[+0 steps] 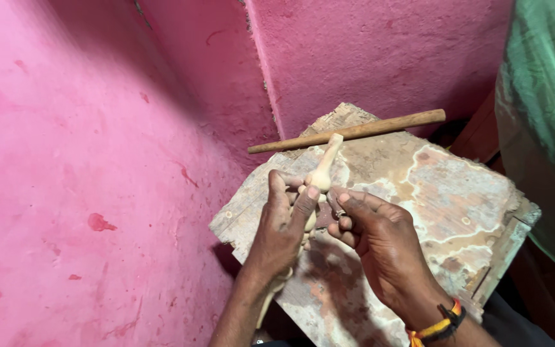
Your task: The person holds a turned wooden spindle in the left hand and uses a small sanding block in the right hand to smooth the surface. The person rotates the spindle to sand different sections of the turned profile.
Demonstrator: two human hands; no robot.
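**Soft light, sharp centre, blurred wall at left**

You are working in even, fairly bright light with no glare. Your hands (329,231) throw a soft shadow down onto the board (444,193) below them, and a darker shadow fills the gap under its near-left corner. The wall (65,160) darkens toward the top left, and its left part looks smeared and soft. The green cloth (547,109) at the right edge is slightly out of focus. The centre stays crisp.
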